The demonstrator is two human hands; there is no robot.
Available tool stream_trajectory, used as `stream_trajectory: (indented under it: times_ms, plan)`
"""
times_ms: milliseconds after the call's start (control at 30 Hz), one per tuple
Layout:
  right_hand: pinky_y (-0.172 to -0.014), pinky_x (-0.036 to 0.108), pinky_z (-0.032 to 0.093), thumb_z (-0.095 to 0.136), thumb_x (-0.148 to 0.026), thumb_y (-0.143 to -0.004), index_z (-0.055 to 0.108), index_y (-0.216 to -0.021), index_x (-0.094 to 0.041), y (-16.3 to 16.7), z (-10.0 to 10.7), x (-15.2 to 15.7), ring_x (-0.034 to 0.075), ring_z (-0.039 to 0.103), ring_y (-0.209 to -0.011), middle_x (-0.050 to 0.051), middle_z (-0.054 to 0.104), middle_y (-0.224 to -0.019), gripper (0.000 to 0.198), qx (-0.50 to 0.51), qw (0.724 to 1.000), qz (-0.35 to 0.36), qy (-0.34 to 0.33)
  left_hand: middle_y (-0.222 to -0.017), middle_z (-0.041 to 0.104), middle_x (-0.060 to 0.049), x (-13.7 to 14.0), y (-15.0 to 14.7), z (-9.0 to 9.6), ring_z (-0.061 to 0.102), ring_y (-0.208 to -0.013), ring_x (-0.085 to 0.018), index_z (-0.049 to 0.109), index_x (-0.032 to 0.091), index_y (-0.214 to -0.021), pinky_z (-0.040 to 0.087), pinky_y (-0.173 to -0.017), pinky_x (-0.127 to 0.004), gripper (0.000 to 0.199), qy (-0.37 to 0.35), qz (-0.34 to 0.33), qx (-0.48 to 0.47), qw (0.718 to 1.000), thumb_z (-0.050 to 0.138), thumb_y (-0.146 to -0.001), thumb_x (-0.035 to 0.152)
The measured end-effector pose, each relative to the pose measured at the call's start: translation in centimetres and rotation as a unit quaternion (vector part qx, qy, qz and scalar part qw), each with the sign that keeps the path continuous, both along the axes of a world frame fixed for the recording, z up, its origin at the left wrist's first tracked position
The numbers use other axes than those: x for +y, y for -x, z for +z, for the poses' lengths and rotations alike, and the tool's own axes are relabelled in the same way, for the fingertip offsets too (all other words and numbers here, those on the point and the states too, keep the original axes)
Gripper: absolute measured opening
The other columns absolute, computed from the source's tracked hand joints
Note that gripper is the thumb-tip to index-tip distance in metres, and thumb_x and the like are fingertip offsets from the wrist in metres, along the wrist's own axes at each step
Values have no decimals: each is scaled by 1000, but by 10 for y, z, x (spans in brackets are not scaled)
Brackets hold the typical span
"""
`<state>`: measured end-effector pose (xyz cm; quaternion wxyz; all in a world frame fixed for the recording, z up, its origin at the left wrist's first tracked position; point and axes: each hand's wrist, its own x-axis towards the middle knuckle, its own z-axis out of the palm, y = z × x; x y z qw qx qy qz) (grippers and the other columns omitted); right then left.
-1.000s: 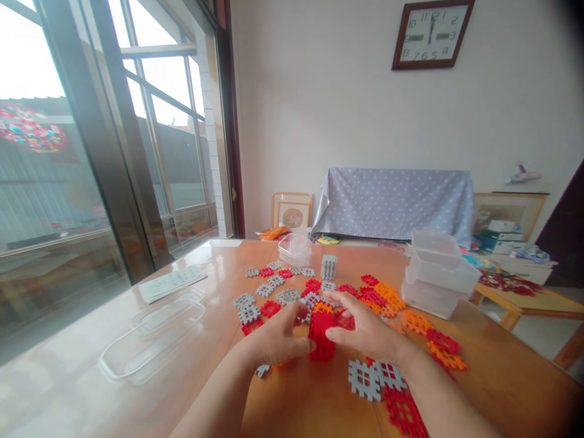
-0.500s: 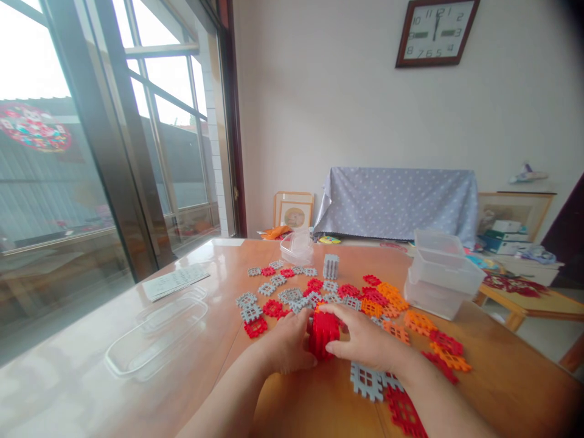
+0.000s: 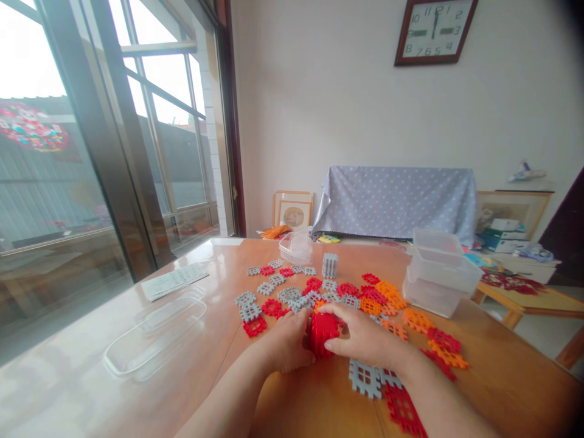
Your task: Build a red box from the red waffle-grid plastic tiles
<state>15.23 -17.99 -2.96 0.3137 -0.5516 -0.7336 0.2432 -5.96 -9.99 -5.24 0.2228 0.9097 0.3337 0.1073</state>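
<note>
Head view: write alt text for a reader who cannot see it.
Two bare hands, the left hand and the right hand, clasp a red block of interlocked tiles from both sides on a wooden table. Loose grey, red and orange tiles lie scattered around it, with stacked clear plastic boxes at the right and clear lids at the left.

Most of the red block stack is hidden by the left hand and right hand. The clock is cut off by the top edge. The print on the paper is too small to be read.
</note>
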Motion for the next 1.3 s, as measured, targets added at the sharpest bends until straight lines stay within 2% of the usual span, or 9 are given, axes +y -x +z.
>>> stream_trajectory:
  times_ms: [167, 233, 333, 500, 667, 933, 1167, 1300]
  plan:
    - [-112, 45, 42, 79, -32, -72, 52, -145, -27, -6, -5, -1, 30, 54, -130, 8, 58, -144, 78, 15, 1000, -14, 17, -110, 64, -8, 0, 0, 1, 60, -92, -24, 51, 22, -109, 45, -69, -29, 48, -1, -3, -4, 1000, 70, -67, 36]
    - [-113, 46, 40, 80, -35, -72, 48, -147, -28, -7, -6, -1, 31, 51, -134, 9, 54, -148, 82, 25, 999, -17, 32, -109, 65, -8, -1, -1, 1, 61, -91, -24, 51, 23, -107, 44, -68, -29, 46, -1, -3, -6, 1000, 69, -67, 36]
    - [-112, 46, 42, 79, -37, -75, 49, -147, -28, -6, -5, -1, 30, 54, -131, 9, 55, -147, 78, 40, 998, -17, 40, -107, 65, -7, -1, -1, 0, 61, -90, -24, 51, 23, -106, 43, -66, -29, 48, 5, 4, -4, 1000, 71, -65, 39]
    - [-101, 43, 50, 74, -32, -78, 58, -137, -28, -2, -3, 0, 27, 64, -113, 7, 66, -131, 62, 23, 999, -7, 27, -106, 65, -6, 0, -2, -2, 60, -90, -24, 52, 24, -107, 44, -67, -29, 53, 6, 12, -13, 1000, 74, -62, 39]
    - [-113, 47, 40, 80, -34, -72, 49, -147, -28, -10, -10, 2, 32, 52, -133, 9, 55, -147, 82, 16, 999, -14, 33, -106, 64, -6, -1, -2, 0, 60, -90, -23, 52, 24, -105, 43, -68, -29, 48, 12, 16, -11, 1000, 72, -65, 39]
    - [-117, 50, 34, 85, -37, -66, 35, -156, -29, -17, -23, 5, 34, 45, -140, 11, 47, -155, 103, -21, 998, -11, 62, -105, 65, -6, 0, -2, 0, 61, -89, -23, 51, 23, -105, 46, -71, -30, 52, 18, 9, -21, 1000, 76, -64, 41]
    - [-112, 48, 40, 85, -33, -64, 37, -155, -28, -12, -25, 6, 34, 52, -133, 11, 53, -149, 104, -25, 997, -12, 68, -109, 65, -7, -2, -2, 2, 62, -92, -25, 52, 22, -109, 48, -73, -32, 54, 23, 6, -29, 999, 75, -63, 41]
    - [-104, 43, 47, 75, -20, -66, 47, -148, -27, -14, -18, 2, 30, 61, -120, 8, 65, -135, 87, 3, 997, 30, 75, -109, 64, -8, -3, -1, 4, 62, -93, -26, 52, 22, -106, 47, -73, -32, 53, 17, 18, -4, 1000, 75, -62, 38]
